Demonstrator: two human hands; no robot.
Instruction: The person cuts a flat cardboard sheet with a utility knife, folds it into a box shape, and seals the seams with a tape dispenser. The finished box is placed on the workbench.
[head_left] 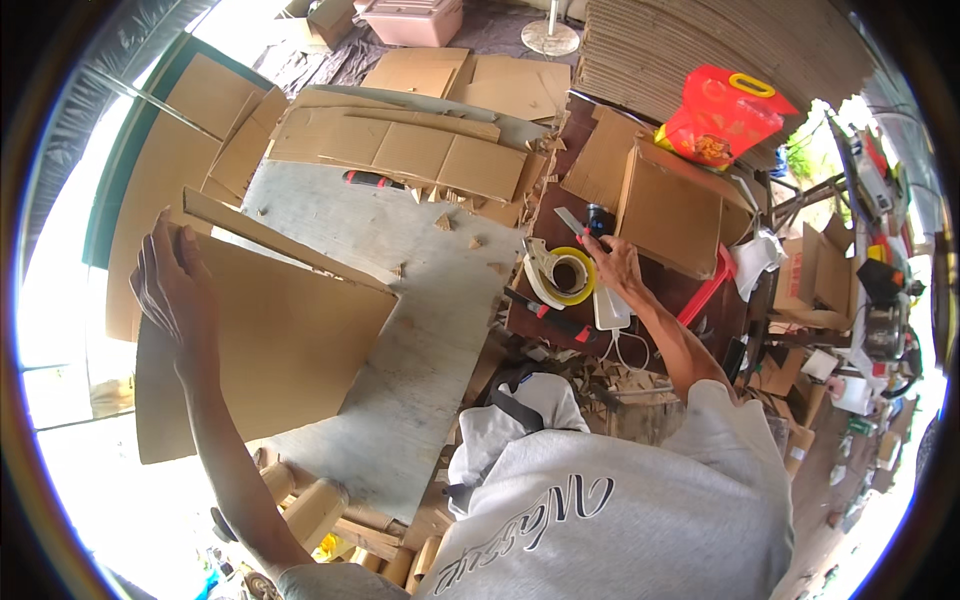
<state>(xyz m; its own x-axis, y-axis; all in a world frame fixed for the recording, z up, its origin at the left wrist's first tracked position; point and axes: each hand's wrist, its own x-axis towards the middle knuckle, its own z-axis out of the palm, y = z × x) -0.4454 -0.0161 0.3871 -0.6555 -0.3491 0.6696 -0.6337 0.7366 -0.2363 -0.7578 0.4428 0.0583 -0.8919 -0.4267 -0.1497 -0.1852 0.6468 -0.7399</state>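
The right hand (618, 266) has its grip clamped on a box cutter (570, 219) near the tape dispenser (541, 268); the left hand (178, 285) meets the cardboard sheet (270, 345), pinching or not I can't tell; the sheet overhangs the grey surface (440, 290); likely a cutting step, next needing steady support.

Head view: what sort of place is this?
Likely a small cardboard workshop: cardboard pieces lie on the grey table, a cardboard stack fills the back right, and the right hand holds a knife.
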